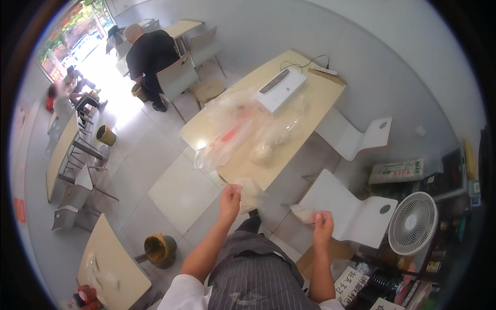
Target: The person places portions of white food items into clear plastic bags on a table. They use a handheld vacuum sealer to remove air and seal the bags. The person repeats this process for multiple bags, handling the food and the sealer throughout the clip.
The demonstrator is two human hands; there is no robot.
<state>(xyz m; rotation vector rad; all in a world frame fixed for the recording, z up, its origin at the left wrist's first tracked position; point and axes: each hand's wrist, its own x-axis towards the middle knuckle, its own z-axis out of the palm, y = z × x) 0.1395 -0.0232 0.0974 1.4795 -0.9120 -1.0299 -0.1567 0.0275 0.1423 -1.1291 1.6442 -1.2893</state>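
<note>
My left hand [230, 200] is closed in a pinch at the near corner of the pale table. From its fingertips hangs a thin translucent plastic bag [251, 196]. To the right, my right hand [323, 226] grips the end of a small clear plastic bag [303, 213] with something whitish in it, over a white chair seat. Ahead on the table [253, 177] lie a clear bag with pale contents [262, 151] and a crumpled plastic bag with red print [227, 137]. Behind them stands a white box-shaped appliance [283, 89] with a dark panel and a cord.
White chairs [343, 201] line the table's right side. A white fan [413, 223] and cluttered shelves stand at right. A yellowish bin [159, 250] and another table [111, 258] are at lower left. A person in black [151, 54] sits farther off; others sit near the doorway.
</note>
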